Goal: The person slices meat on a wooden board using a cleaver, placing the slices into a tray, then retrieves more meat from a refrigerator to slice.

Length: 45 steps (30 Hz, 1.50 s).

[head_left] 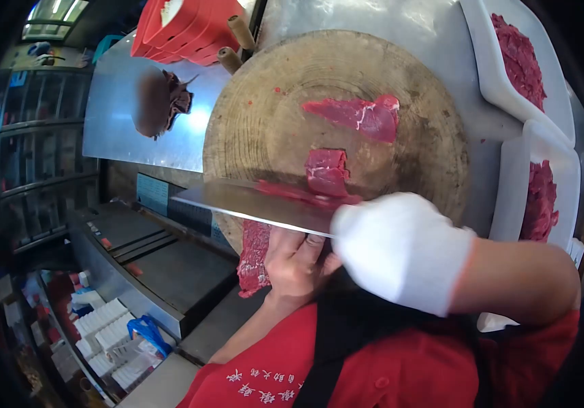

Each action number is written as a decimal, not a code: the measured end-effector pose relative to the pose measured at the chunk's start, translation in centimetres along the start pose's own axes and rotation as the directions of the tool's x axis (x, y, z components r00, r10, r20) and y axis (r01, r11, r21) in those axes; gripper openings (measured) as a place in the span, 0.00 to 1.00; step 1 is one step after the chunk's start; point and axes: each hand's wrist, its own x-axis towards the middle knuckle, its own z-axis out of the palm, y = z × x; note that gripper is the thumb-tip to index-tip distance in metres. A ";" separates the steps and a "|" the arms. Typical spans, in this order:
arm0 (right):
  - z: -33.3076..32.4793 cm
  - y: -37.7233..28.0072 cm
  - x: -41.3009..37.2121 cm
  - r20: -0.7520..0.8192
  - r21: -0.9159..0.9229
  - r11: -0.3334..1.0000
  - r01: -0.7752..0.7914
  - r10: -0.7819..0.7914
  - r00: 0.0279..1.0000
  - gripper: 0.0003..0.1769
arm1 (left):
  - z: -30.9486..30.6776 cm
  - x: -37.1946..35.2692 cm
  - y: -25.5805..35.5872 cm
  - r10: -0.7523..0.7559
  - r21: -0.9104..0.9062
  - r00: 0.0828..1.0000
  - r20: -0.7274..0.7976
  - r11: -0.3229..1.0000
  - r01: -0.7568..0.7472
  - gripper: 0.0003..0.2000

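A large cleaver (258, 206) lies across the near side of a round wooden chopping block (421, 75). My right hand (401, 245), in a white glove, is closed at the cleaver's handle end, which the glove hides. Bare and bent, my left hand (295, 265) presses a long slab of raw red meat (254, 258) at the block's near edge, with its fingertips close under the blade. Beyond the blade sit a small cut piece of meat (327, 171) and a larger wedge of meat (373, 119), both on the block. A thin strip of meat shows along the blade's far side.
Two white tubs of meat, a far tub (486, 61) and a near tub (509, 183), stand at the right. Red baskets (193, 34) and wooden handles (241, 32) are at the far left. A blurred brown thing (159, 102) lies on the steel surface (115, 115).
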 end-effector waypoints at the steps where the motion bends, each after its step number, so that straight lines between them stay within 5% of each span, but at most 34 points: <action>1: -1.6 -0.1 -1.3 0.193 -0.059 0.986 -0.158 0.167 0.967 0.07 | 0.2 -0.3 0.2 0.006 0.023 1.000 -0.030 1.000 -0.005 0.21; 2: -3.3 -0.2 -2.8 0.370 -0.143 0.942 -0.303 0.335 0.866 0.08 | 0.1 -0.2 0.4 -0.021 -0.007 1.000 -0.014 1.000 0.020 0.18; 5: -4.5 1.0 -6.4 0.273 -0.185 0.927 -0.326 0.367 0.889 0.07 | 0.1 -0.4 0.5 0.040 -0.021 0.999 0.026 0.999 -0.040 0.17; 7: -3.6 0.5 -7.8 0.000 -0.068 0.895 -0.442 0.443 0.897 0.05 | 0.2 -0.4 0.7 0.115 -0.018 0.993 0.006 0.993 -0.115 0.15; 8: -3.2 0.1 -8.5 0.000 -0.055 0.889 -0.455 0.455 0.890 0.05 | 0.3 -0.9 0.7 0.099 -0.031 0.995 -0.009 0.995 -0.099 0.14; 10: -3.0 -0.8 -9.5 -0.089 -0.059 0.933 -0.355 0.349 0.933 0.06 | 0.5 -1.2 0.4 0.128 -0.024 0.991 -0.047 0.991 -0.129 0.13; 12: -3.7 -2.8 -10.7 0.070 -0.166 0.894 -0.417 0.432 0.899 0.07 | 0.9 -2.1 0.0 0.134 -0.049 0.984 -0.114 0.989 -0.140 0.14; 13: -3.8 -3.4 -11.5 0.116 -0.197 0.887 -0.417 0.444 0.889 0.10 | 1.2 -4.9 -0.8 -0.066 -0.130 0.998 0.013 0.989 0.067 0.20; 14: -3.7 -3.8 -12.4 0.164 -0.228 0.881 -0.415 0.455 0.875 0.17 | 1.6 -6.0 -0.9 -0.071 -0.130 0.997 0.019 0.989 0.073 0.20; 15: -3.5 -4.1 -12.9 0.157 -0.256 0.886 -0.386 0.432 0.888 0.25 | 1.9 -6.8 -0.8 -0.453 -0.789 0.887 0.085 0.513 0.338 0.23; 16: -3.4 -4.4 -13.3 0.166 -0.252 0.888 -0.384 0.431 0.887 0.25 | 2.3 -7.4 -0.9 -0.612 -0.915 0.684 0.396 -0.327 0.237 0.28; 17: -3.3 -4.6 -13.7 0.138 -0.300 0.875 -0.381 0.435 0.890 0.25 | 2.2 -7.8 -1.5 -0.492 -0.916 0.781 0.385 -0.310 0.256 0.25; 18: -3.2 -4.7 -13.9 0.109 -0.348 0.858 -0.377 0.436 0.893 0.25 | 2.4 -8.3 -1.6 -0.500 -0.914 0.774 0.389 -0.313 0.257 0.25; 22: -2.7 -4.7 -13.4 0.011 -0.434 0.824 -0.363 0.408 0.913 0.27 | 3.1 -9.8 -1.7 -0.558 -0.921 0.783 0.275 0.081 0.381 0.22; 27: -1.9 -4.0 -12.0 0.113 -0.445 0.841 -0.307 0.393 0.913 0.28 | 3.6 -11.3 -1.4 -0.553 -0.698 0.825 0.120 0.544 0.466 0.19; 32: -1.1 -2.6 -8.7 0.181 -0.354 0.897 -0.266 0.344 0.921 0.29 | 2.8 -9.8 -1.5 -0.456 -0.256 0.890 -0.018 0.863 0.437 0.15; 33: -0.4 -2.2 -8.2 0.189 -0.397 0.897 -0.196 0.289 0.939 0.29 | 2.0 -7.6 -0.7 -0.330 -0.328 0.934 -0.139 0.905 0.270 0.10; 34: 0.1 -2.0 -8.0 0.197 -0.444 0.887 -0.125 0.233 0.952 0.30 | 1.5 -6.7 -0.7 -0.324 -0.326 0.935 -0.143 0.908 0.265 0.10; 36: 0.3 -1.9 -8.3 0.191 -0.414 0.901 -0.129 0.225 0.955 0.29 | 0.8 -5.7 -0.9 -0.105 -0.031 0.991 -0.083 0.994 0.103 0.08; 37: -0.1 -2.4 -8.7 0.208 -0.369 0.899 -0.237 0.328 0.922 0.28 | 0.7 -5.2 -0.7 -0.102 -0.030 0.991 -0.084 0.995 0.100 0.08; 39: -1.5 -3.2 -9.2 0.224 -0.225 0.883 -0.412 0.459 0.860 0.25 | 0.5 -4.7 -0.4 -0.167 -0.237 0.983 -0.075 0.961 0.145 0.06; 42: -1.8 -3.9 -11.0 0.140 -0.363 0.856 -0.367 0.440 0.887 0.25 | 0.0 -3.9 -0.1 -0.122 -0.252 0.992 -0.015 0.961 0.114 0.05; 43: -1.5 -3.5 -10.6 0.155 -0.324 0.874 -0.362 0.426 0.891 0.25 | 0.7 -4.1 0.2 -0.254 -0.392 0.965 -0.066 0.896 0.209 0.05; 45: -1.8 -3.3 -10.3 0.181 -0.310 0.876 -0.369 0.436 0.882 0.27 | 0.7 -3.8 0.2 -0.269 -0.437 0.961 -0.070 0.874 0.212 0.06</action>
